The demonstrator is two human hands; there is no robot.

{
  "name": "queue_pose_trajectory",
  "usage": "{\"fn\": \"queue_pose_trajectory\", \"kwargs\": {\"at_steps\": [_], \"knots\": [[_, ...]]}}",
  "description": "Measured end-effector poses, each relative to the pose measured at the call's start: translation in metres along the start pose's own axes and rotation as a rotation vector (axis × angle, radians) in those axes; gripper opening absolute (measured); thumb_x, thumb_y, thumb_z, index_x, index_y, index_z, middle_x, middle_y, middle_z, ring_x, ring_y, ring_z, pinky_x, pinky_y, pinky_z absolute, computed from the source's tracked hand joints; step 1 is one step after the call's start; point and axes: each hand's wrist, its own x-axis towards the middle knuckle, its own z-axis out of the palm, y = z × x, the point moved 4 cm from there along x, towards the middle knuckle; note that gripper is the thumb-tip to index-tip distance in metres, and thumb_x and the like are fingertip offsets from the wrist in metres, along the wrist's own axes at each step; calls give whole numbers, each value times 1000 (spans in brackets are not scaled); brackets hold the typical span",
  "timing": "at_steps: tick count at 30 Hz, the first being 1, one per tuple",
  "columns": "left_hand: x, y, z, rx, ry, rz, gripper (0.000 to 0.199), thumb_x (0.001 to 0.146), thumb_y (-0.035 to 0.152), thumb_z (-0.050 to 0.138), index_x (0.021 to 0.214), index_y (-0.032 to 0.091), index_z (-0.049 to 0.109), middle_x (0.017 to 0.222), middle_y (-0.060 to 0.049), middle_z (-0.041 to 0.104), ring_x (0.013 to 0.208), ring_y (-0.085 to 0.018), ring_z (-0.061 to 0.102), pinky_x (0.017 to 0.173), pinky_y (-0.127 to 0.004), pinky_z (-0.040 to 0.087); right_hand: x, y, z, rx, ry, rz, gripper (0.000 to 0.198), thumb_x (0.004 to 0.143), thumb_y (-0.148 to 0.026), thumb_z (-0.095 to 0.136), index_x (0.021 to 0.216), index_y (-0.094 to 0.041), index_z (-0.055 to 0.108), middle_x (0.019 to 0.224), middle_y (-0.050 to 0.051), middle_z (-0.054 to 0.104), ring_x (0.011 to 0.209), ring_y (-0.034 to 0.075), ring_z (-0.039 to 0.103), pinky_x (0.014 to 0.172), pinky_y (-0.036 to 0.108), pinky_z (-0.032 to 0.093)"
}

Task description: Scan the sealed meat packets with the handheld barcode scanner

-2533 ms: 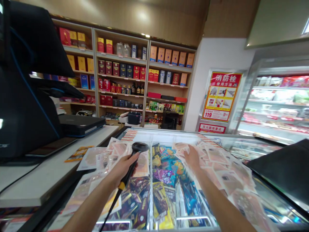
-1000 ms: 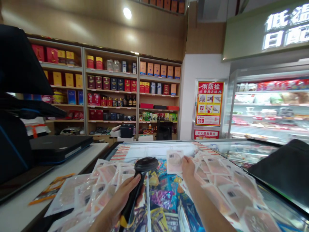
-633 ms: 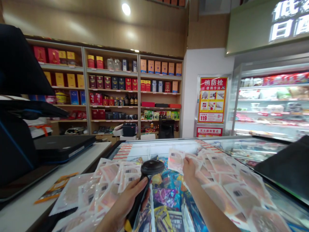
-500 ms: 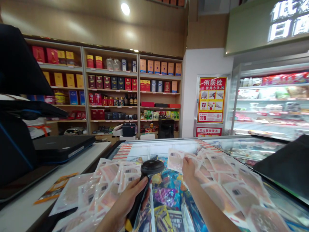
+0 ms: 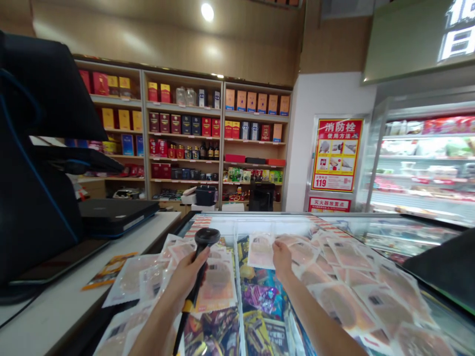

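My left hand (image 5: 190, 274) is wrapped round the handle of a black and yellow barcode scanner (image 5: 207, 237), its head up and its cord trailing down. A pile of clear flat food packets (image 5: 218, 284) with barcode labels lies around and under this hand. My right hand (image 5: 283, 259) pinches one such packet (image 5: 260, 251) by its right edge, holding it above the glass-topped case. The contents of the packets look pale pink and flat. Further right, a larger heap of the same packets (image 5: 352, 296) spreads beside my right forearm.
Colourful snack bags (image 5: 260, 299) show in the case below my hands. At left stand a till screen (image 5: 44, 89), a black cash drawer (image 5: 118, 217) and an orange packet (image 5: 109, 271) on a white counter (image 5: 70, 301). A dark panel (image 5: 445, 267) leans in at right.
My left hand has moved the scanner left, away from the held packet, uncovering packets and snack bags. My right hand has shifted slightly left with its packet. The view has turned a little left.
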Motion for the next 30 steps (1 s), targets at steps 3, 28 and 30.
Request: {"fn": "queue_pose_trajectory", "kwargs": {"at_steps": [3, 28, 30], "knots": [[2, 1, -4, -9, 23, 2, 41, 55, 56, 51, 57, 15, 46, 42, 5, 46, 31, -7, 41, 31, -17, 30, -9, -3, 26, -121, -115, 52, 42, 66, -31, 32, 93, -6, 52, 84, 12, 60, 78, 18, 55, 67, 26, 41], [-20, 24, -3, -135, 30, -32, 30, 60, 45, 53, 60, 16, 47, 43, 5, 46, 35, -7, 44, 34, -16, 32, -94, -33, 139, -937, -615, -290, 78, 63, -69, 13, 122, -21, 27, 130, 17, 18, 117, 34, 11, 85, 56, 8], [-21, 23, -1, -142, 26, -56, 29, 58, 44, 55, 60, 16, 48, 43, 5, 47, 36, -7, 45, 34, -16, 33, -90, -34, 136, -894, -578, -299, 76, 64, -68, 14, 123, -22, 24, 130, 17, 18, 117, 33, 13, 86, 55, 10]]}}
